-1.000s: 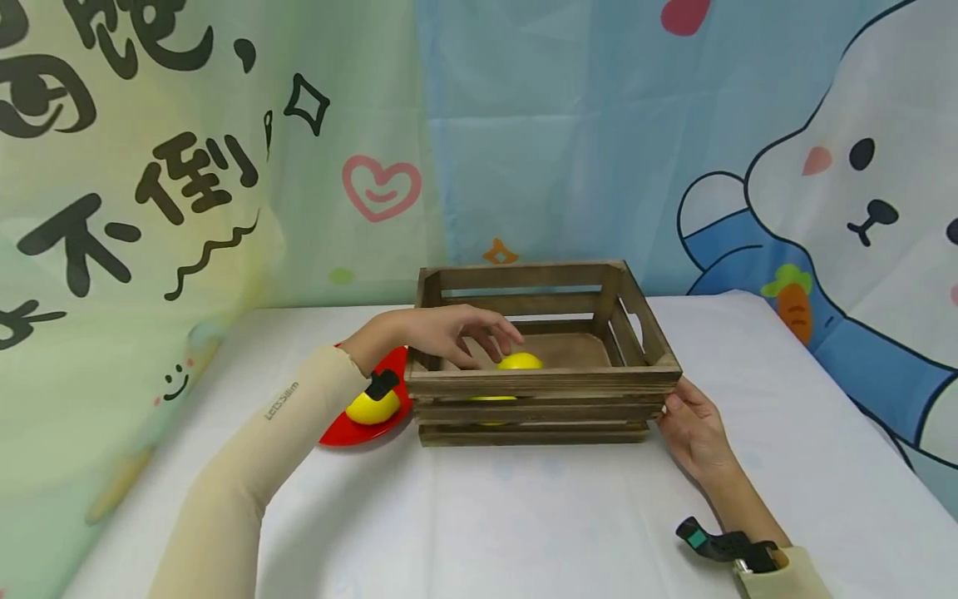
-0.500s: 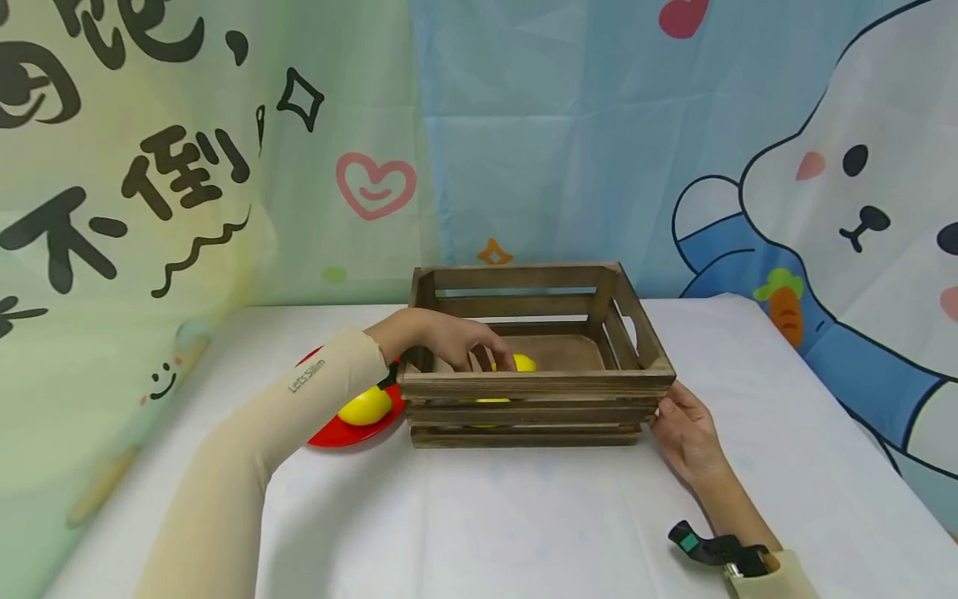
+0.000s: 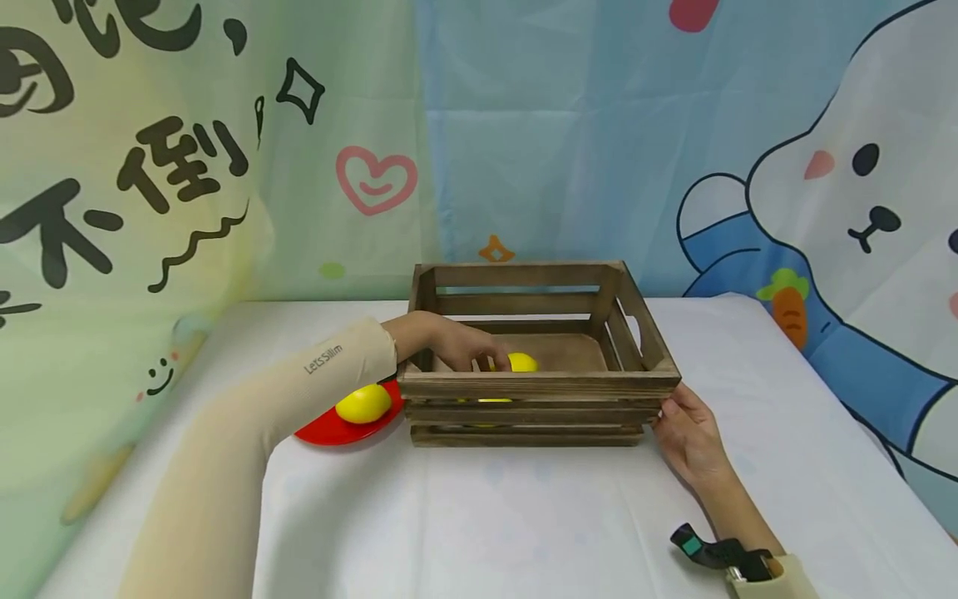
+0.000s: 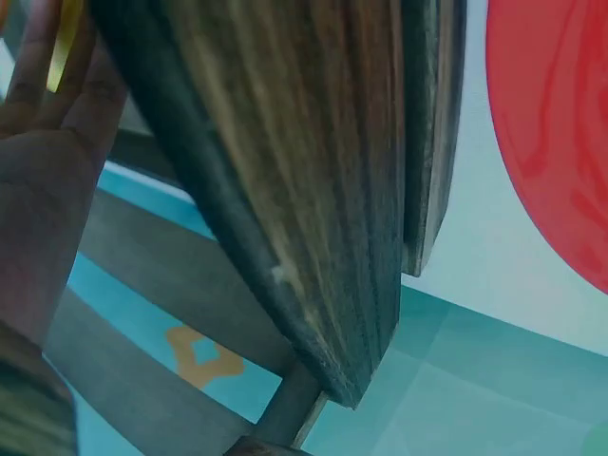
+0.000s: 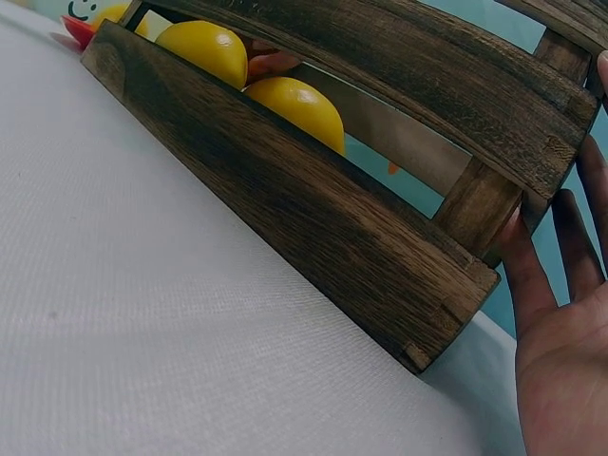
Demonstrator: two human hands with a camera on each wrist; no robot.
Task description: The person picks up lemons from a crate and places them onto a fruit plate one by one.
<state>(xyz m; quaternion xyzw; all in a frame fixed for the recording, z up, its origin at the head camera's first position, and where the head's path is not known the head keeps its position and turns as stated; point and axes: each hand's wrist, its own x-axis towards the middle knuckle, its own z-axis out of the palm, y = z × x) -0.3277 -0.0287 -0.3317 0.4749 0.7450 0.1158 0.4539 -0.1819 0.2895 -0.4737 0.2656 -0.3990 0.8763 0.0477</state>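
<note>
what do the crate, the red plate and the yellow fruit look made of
Crate: wood, stained dark brown and fairly matt; grain streaks run along its slats.
Red plate: probably plastic, smooth and slightly glossy, judging by its even colour and soft reflections, though glazed ceramic is possible.
Yellow fruit: smooth with a slight sheen; real lemons or plastic copies, I can't tell.

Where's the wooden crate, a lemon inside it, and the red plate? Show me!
Wooden crate (image 3: 539,384), head view: the top slat of its front.
Lemon (image 5: 296,110), right wrist view: the middle of its visible side.
Red plate (image 3: 323,429), head view: a bare part.
</note>
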